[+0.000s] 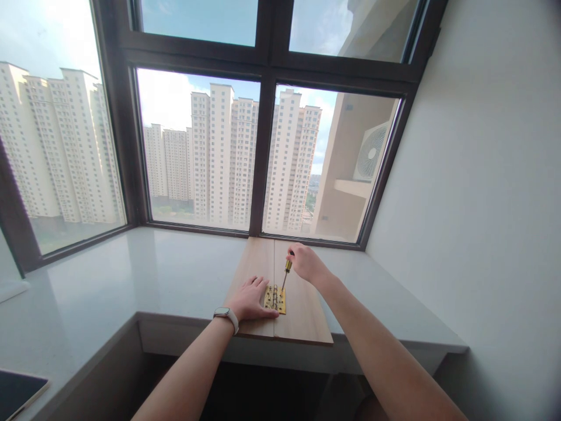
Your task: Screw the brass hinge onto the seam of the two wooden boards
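Two wooden boards lie side by side on the white windowsill counter. A brass hinge sits across their seam near the front edge. My left hand lies flat on the left board, fingers stretched out and touching the hinge's left side; a watch is on that wrist. My right hand is closed round the handle of a small screwdriver, held upright with its tip down on the hinge.
The white counter wraps round a dark-framed corner window. A white wall stands close on the right. A dark flat object lies at the lower left. The counter's front edge drops off below the boards.
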Available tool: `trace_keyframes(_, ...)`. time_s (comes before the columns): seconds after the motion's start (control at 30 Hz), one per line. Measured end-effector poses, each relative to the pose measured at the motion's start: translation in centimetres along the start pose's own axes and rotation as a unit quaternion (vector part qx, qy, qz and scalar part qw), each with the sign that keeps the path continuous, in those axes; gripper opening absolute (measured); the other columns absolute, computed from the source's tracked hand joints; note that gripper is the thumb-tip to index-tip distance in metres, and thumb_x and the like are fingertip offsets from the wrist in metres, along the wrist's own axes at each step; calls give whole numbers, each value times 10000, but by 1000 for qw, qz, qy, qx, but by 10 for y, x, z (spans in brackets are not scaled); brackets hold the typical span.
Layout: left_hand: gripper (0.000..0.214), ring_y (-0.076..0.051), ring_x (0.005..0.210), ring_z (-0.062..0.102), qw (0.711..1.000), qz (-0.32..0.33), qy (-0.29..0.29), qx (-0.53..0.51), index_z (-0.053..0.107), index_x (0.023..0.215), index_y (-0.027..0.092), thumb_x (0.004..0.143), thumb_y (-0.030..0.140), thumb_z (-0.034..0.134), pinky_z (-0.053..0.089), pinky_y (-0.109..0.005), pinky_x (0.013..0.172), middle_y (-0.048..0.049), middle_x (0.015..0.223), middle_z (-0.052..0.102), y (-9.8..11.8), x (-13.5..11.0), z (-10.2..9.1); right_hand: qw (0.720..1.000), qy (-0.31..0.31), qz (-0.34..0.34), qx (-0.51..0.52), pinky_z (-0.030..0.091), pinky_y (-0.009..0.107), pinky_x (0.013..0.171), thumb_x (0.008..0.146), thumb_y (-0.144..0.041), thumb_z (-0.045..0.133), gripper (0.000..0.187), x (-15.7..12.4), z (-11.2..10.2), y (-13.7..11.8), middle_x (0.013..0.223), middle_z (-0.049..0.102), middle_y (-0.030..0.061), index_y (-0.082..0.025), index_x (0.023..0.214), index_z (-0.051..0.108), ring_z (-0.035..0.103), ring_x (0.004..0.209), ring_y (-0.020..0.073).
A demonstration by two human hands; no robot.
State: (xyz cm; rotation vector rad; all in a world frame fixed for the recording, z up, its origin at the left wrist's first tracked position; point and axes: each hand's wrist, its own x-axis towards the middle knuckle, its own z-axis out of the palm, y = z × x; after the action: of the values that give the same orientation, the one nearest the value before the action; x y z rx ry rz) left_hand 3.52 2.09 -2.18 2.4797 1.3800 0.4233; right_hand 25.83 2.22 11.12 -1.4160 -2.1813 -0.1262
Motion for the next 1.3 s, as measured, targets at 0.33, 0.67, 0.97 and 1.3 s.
trace_keyframes(0.33, 1215, -403, 1525, 170, 1000, 2, 1, -2, 321, 1558, 250, 580, 919, 594, 197, -527, 1242, -113, 1636, 297, 2, -1, -2, 998, -8, -50, 31, 435, 247, 803, 938, -96, 511, 226, -3, 0, -1, 999, 711, 51, -191, 1053, 680, 648, 905, 169)
trace_keyframes(0.67, 1229, -407, 1526, 162, 1000, 7, 2, -1, 321, 1561, 242, 579, 934, 581, 202, -528, 1238, -121, 1634, 298, -1, 1, 1, 1000, 5, -19, 2, 413, 258, 779, 949, -157, 561, 108, -1, 2, -2, 973, 690, 82, -176, 950, 667, 629, 858, 177)
trace_keyframes(0.97, 1207, -414, 1518, 180, 1000, 16, 11, 1, 335, 1553, 248, 585, 925, 586, 221, -535, 1230, -114, 1625, 317, -3, 2, 4, 997, 4, -71, 27, 423, 259, 849, 938, -80, 524, 227, -3, 5, 1, 1048, 694, 55, -198, 1043, 687, 638, 944, 172)
trace_keyframes(1.3, 1197, -402, 1529, 158, 1000, 10, 5, 2, 319, 1559, 244, 598, 903, 594, 207, -519, 1234, -111, 1638, 292, -5, 2, 4, 997, 0, -67, 50, 425, 256, 816, 920, -82, 536, 199, -1, 3, 1, 993, 693, 61, -186, 1000, 685, 627, 909, 174)
